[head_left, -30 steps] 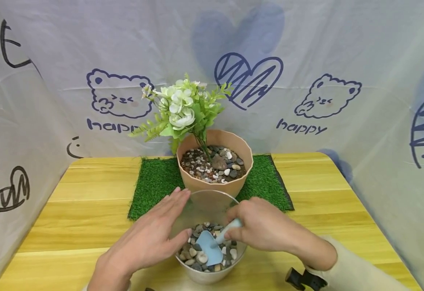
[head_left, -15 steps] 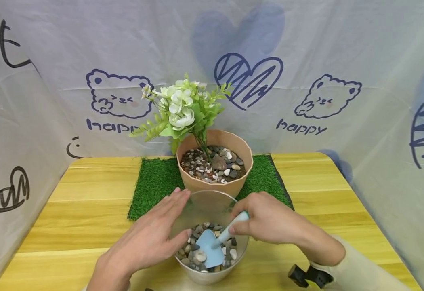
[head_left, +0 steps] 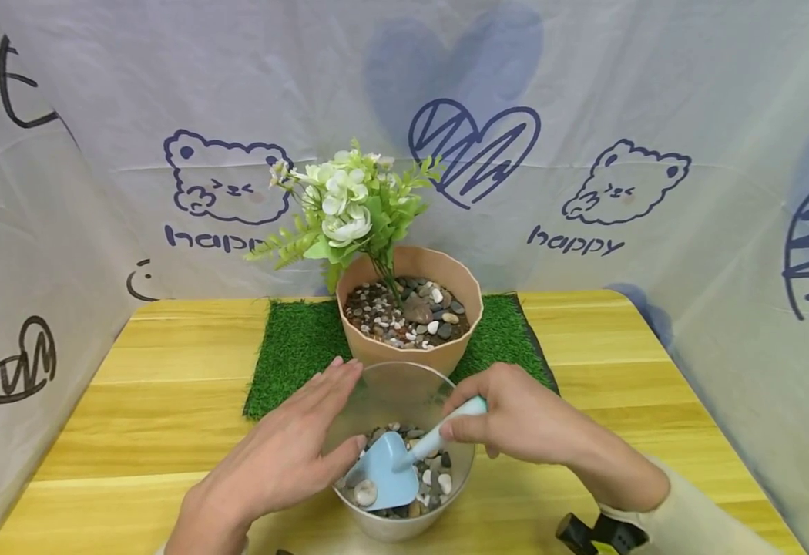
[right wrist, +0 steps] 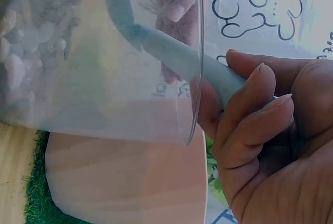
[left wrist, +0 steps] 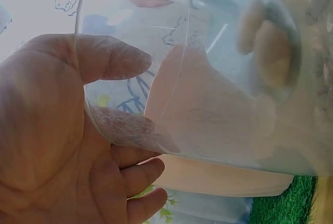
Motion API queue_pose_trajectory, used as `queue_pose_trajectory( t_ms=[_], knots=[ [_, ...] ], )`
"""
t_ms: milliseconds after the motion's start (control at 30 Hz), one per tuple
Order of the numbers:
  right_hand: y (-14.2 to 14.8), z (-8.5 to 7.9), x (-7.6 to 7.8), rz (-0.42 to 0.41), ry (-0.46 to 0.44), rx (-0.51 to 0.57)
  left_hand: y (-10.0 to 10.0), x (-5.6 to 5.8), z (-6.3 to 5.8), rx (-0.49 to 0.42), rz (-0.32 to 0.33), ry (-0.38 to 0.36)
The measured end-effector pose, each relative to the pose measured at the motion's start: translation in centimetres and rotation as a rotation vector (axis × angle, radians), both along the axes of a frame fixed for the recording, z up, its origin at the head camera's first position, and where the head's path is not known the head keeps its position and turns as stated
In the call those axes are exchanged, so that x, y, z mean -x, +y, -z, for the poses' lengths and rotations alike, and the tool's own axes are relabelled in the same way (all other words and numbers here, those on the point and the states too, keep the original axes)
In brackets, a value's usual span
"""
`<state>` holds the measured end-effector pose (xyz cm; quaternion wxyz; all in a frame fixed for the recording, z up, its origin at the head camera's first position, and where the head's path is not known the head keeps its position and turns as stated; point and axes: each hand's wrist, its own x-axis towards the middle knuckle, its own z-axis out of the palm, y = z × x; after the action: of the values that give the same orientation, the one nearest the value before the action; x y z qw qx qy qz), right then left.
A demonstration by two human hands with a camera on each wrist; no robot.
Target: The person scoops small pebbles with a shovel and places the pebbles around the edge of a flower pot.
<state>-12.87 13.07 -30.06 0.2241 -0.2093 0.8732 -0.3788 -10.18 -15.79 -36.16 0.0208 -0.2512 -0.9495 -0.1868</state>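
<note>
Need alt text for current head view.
A right hand holds a blue trowel among pebbles in a clear bucket; the left hand rests against it. Behind, a white-flowered plant stands in a tan pot on a turf mat.

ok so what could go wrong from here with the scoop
The pale stone by the edge of the scoop may slip away. The tub might shift if pushed, since the left hand seems only to rest against it. The handle slants across the rim and could knock it.
</note>
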Motion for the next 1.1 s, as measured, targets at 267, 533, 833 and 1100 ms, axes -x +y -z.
queue_pose_trajectory(
  t_ms=[267,533,833,1100],
  knots=[
    [1.8,0.1,0.1,0.049,-0.088,0.151,-0.1,0.0,-0.1,0.001,-0.004,-0.009],
    [4.4,0.0,0.9,0.086,-0.127,0.269,-0.1,0.0,-0.1,0.001,0.001,-0.006],
    [7.7,-2.0,1.9,0.187,-0.088,0.406,-0.1,0.0,0.0,0.002,-0.004,-0.003],
    [9.4,-4.3,4.2,0.446,0.092,0.357,-0.2,0.0,0.1,-0.001,-0.001,0.001]
  ],
)
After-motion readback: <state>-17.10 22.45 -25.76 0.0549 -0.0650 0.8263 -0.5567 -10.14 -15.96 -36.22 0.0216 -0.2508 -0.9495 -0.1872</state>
